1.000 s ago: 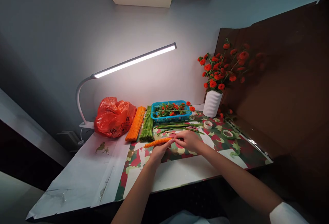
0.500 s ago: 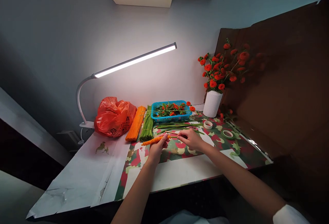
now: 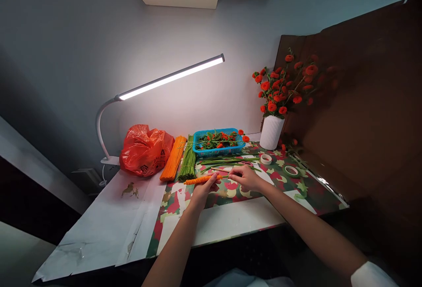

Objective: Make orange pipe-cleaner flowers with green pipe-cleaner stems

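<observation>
A coiled orange pipe cleaner (image 3: 197,180) lies across my left hand (image 3: 205,189), pinched between thumb and fingers above the camouflage-patterned table cover. From its right end a short green pipe-cleaner piece (image 3: 225,176) runs toward my right hand (image 3: 244,178). The fingertips of that hand are closed on or right at the green end; they partly hide it. Just behind both hands, a thin pinkish stick (image 3: 219,170) lies beside several loose green stems (image 3: 224,162).
Bundles of orange (image 3: 173,158) and green (image 3: 187,159) pipe cleaners lie left, beside a red plastic bag (image 3: 145,150). Behind is a blue basket (image 3: 201,150) of flowers. Tape rolls (image 3: 265,159) and a white vase (image 3: 272,133) stand right. A lamp (image 3: 171,77) arches overhead.
The orange coil has shifted slightly right in my left hand, its right end showing further past the fingertips. My right hand stays close by, and the whole view has drifted slightly.
</observation>
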Tool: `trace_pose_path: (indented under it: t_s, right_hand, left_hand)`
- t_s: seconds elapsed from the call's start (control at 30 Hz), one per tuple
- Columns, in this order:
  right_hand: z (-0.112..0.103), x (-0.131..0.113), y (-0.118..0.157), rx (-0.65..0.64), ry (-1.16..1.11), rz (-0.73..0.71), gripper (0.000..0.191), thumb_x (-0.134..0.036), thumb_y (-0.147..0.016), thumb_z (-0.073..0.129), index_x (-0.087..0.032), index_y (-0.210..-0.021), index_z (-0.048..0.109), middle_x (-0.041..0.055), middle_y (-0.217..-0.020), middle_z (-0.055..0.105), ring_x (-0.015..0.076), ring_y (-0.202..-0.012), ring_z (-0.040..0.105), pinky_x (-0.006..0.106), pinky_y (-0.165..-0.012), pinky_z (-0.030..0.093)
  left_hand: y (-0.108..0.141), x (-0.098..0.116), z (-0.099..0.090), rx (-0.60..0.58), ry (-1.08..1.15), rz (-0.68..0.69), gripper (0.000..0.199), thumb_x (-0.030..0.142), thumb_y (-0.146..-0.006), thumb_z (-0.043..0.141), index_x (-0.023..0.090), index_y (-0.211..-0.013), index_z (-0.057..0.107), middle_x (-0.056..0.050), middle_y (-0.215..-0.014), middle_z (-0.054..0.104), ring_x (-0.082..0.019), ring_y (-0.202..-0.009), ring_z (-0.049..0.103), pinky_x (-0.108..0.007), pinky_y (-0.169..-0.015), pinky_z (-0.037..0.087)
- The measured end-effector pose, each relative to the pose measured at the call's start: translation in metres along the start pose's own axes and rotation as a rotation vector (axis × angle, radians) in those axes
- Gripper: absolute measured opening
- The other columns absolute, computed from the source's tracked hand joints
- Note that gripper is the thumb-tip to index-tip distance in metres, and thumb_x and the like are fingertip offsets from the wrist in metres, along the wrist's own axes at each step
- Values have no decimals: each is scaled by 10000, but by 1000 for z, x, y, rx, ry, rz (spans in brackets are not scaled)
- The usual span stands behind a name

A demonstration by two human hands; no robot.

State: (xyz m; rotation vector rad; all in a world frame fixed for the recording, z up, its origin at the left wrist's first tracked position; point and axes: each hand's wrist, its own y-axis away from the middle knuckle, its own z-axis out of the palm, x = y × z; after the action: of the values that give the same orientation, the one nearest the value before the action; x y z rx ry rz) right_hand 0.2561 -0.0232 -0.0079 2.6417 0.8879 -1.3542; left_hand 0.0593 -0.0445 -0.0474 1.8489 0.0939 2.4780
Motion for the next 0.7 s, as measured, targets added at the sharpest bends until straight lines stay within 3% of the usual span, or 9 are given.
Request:
trace_pose_path:
  t_s: [0.17, 0.47, 0.6, 0.7]
  right_hand:
    - [-3, 5, 0, 33, -31, 17, 230, -322, -826, 500, -154, -723, 618, -18, -598, 505, 103, -524, 422, 216, -502, 328]
    - [-3, 7, -3, 1, -110, 61, 265, -379, -793, 542, -137, -725, 628, -7, -616, 511, 106, -546, 420, 224, -518, 318]
    - [-6, 17, -5, -92, -241, 99, 312, -449, -748, 602, -138, -734, 631, -17, -600, 501, 100, -523, 426, 223, -498, 319]
    - [-7, 19, -3, -196, -416, 216, 360, -503, -713, 635, -145, -744, 610, -58, -522, 418, 72, -435, 361, 220, -449, 303]
  left_hand:
    - [-1, 0, 0, 86, -10, 46, 485, 497, -555, 779, 120, -853, 718, -32, -613, 650, -90, -487, 539, -210, -500, 449]
    - [-1, -4, -3, 17, 28, 8, 441, 443, -589, 785, 107, -868, 725, -59, -670, 684, -101, -530, 590, -203, -538, 492]
    - [0, -3, -1, 39, 27, 35, 456, 447, -583, 787, 106, -878, 720, -48, -656, 680, -98, -521, 587, -198, -529, 486]
    - [0, -1, 1, 67, 11, 68, 461, 449, -581, 786, 107, -882, 716, -41, -653, 679, -100, -518, 586, -201, -521, 481]
